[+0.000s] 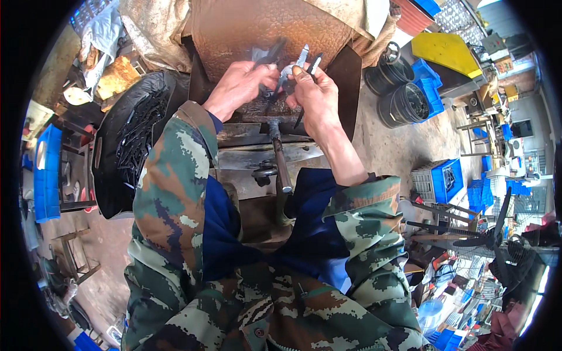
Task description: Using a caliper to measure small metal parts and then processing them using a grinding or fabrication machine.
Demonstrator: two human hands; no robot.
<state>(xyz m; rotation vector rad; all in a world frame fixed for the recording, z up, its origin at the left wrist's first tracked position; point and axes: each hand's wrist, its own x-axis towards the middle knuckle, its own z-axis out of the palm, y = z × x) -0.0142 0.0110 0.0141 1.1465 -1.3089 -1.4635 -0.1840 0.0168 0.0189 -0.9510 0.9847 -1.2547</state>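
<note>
My left hand [249, 85] is closed, its thumb and fingers pinching a dark, flat metal blade [273, 51] that is smeared by motion. Close beside it, my right hand [319, 99] grips several flat metal blades together. One is a silvery blade [302, 57] pointing up and away, and another is a dark blade with a toothed edge [316, 63]. Fingers hide the lower parts of these blades. Both hands are over a dark metal work stand [257, 111], in front of a brown, stained, textured sheet [269, 35].
A black tub [108, 146] of dark metal strips [140, 134] stands at left. A metal rod [281, 158] juts toward me from the stand. Black buckets [403, 105] and a blue-and-grey crate [436, 182] sit at right, with a fan [497, 237] nearer me.
</note>
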